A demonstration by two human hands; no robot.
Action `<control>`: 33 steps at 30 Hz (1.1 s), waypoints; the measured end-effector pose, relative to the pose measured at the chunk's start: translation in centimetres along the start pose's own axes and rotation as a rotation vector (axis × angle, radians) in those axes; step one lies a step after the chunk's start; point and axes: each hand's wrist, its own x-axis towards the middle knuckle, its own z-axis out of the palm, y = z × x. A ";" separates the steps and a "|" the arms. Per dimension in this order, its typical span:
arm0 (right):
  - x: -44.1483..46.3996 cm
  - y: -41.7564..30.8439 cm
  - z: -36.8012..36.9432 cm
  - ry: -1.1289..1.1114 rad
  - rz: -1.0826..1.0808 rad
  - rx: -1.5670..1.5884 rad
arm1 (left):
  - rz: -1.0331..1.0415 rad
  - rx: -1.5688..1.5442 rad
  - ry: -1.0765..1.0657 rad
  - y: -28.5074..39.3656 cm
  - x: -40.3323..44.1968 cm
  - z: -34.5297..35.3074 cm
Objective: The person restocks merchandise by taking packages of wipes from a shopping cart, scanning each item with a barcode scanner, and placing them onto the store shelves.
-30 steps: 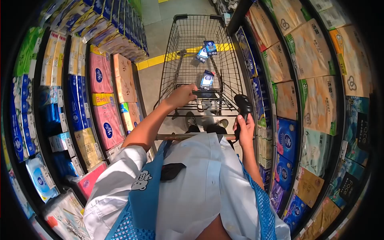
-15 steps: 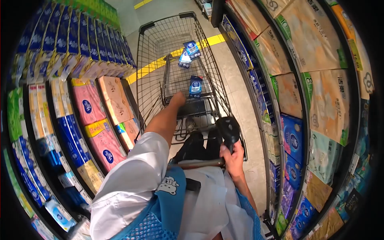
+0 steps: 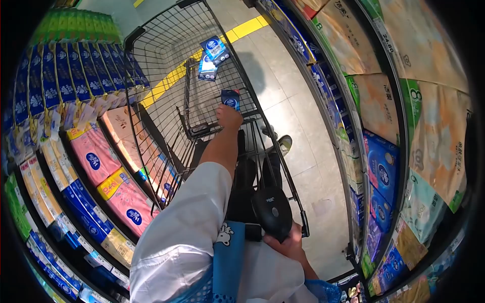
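My left hand reaches down into the wire shopping cart. Its fingers are closed on the lower end of a blue tissue pack, which they partly cover. Farther forward in the cart lie two more blue-and-white tissue packs, an upper one overlapping a lower one. Close to my body, my right hand grips the handle of a black barcode scanner, its rounded head pointing away from me.
Shelves of bagged tissue packs line the left side, with blue packs stacked above. Larger tissue packs fill the right shelves. A yellow stripe crosses the floor beyond the cart, and a shoe shows beside it.
My left hand has moved forward onto the nearest tissue pack and closed on it. The scanner has come lower, nearer my body. The view has turned, so the cart appears tilted leftward.
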 end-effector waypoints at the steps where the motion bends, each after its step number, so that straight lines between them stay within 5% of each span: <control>1: 0.1 -0.1 0.0 -0.003 0.026 0.004 | -0.009 0.002 -0.003 0.1 0.2 -0.1; 6: -0.3 0.7 -0.2 0.042 0.036 0.069 | 0.028 -0.054 -0.110 -1.2 1.1 -0.8; 9: -0.4 0.8 0.3 0.104 0.026 0.054 | 0.267 -0.101 0.008 -2.2 1.9 -0.5; 15: -1.2 2.4 -0.5 0.011 0.089 0.045 | 0.600 -0.956 0.235 2.3 5.8 -6.3; 18: -1.3 2.5 -0.6 -0.013 0.159 0.053 | 0.541 -0.932 0.249 5.5 13.1 -7.5; 22: -1.4 2.2 -0.7 -0.050 0.216 0.109 | 0.203 -0.855 0.203 9.4 21.5 -6.3; 26: -1.1 1.4 -1.0 -0.069 0.230 0.107 | -0.004 -0.527 0.132 11.8 19.0 -8.7; 33: -0.7 0.2 -0.7 -0.028 0.269 0.053 | -0.062 -1.011 0.038 10.1 18.3 -8.8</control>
